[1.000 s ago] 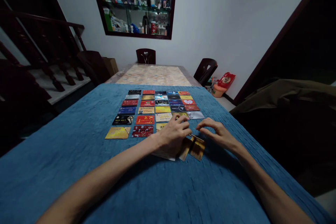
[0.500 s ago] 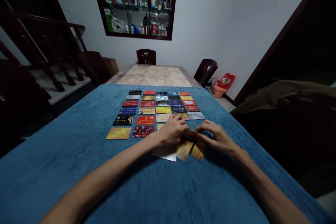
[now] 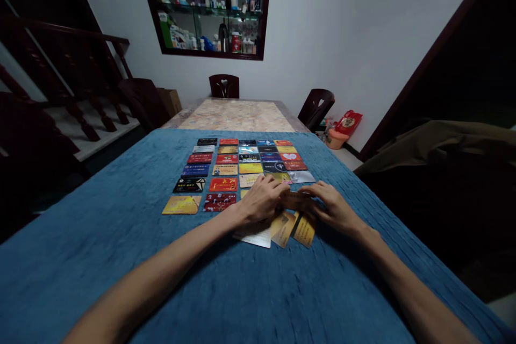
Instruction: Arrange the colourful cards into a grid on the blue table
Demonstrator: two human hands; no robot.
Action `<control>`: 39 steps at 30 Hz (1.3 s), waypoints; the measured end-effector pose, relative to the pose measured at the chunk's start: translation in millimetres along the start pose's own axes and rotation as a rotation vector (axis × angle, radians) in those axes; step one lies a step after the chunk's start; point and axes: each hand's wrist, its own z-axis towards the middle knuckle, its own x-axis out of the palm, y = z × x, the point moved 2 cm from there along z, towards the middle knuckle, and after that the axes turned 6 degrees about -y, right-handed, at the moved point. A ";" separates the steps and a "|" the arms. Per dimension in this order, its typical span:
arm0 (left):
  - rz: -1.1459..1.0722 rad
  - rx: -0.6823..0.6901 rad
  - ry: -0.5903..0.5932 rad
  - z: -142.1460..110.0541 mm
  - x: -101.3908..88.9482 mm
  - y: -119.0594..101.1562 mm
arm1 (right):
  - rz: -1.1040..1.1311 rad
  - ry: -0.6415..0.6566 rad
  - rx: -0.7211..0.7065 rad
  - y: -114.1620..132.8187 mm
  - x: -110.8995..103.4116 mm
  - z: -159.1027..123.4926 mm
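Closed in since half a second back: right hand (image 3: pixel 336 207) now up against left hand (image 3: pixel 262 201), a single brownish card (image 3: pixel 296 200) pinched between the two sets of fingertips, held low over the blue cloth of the desk (image 3: pixel 121 258) just in front of the laid-out grid (image 3: pixel 242 169). Left hand clenched on the card's left end, right hand grasping the right end, though finger detail too blurred for more. Directly beneath, a loose fan of cards (image 3: pixel 282 228) on the cloth: one pale, then two or three gold ones overlapping, partly hidden under the wrists, so count uncertain. Beyond, the grid in five columns, roughly six rows on the left thinning to five on the right, near thirty cards, with the nearest row unfinished: yellow card (image 3: pixel 181 204) at its left end, red one (image 3: pixel 220 201) beside it, another half covered by the left hand. Risk from here, as a guess: card slipping from a two-sided pinch and landing skewed across a neighbour, or a wrist dragging the fan and rucking the ribbed cloth, shifting the tidy rows. Further out, bare marble tabletop (image 3: pixel 237 115), two dark chairs (image 3: pixel 224 86) at the far end and right corner, one glass-fronted wall cabinet (image 3: pixel 209 5), stair railing (image 3: pixel 64 64) on the left.
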 end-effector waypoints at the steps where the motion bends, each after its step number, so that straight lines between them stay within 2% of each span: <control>1: 0.000 -0.002 -0.003 -0.2 0.5 0.3 | -0.007 0.000 -0.004 -1.0 1.0 -0.3; 12: 0.057 -0.050 -0.064 -4.5 11.3 1.5 | -0.085 0.016 0.022 -0.1 11.4 -1.8; 17: 0.011 -0.084 -0.106 -5.8 13.7 0.9 | -0.171 0.038 0.036 1.6 16.5 -3.0; 24: -0.006 -0.124 -0.136 -3.5 10.7 -0.1 | -0.156 -0.013 0.056 1.1 21.4 -4.2; 39: -0.051 -0.129 -0.185 -0.2 -1.0 2.6 | -0.352 -0.167 -0.120 13.6 11.7 1.3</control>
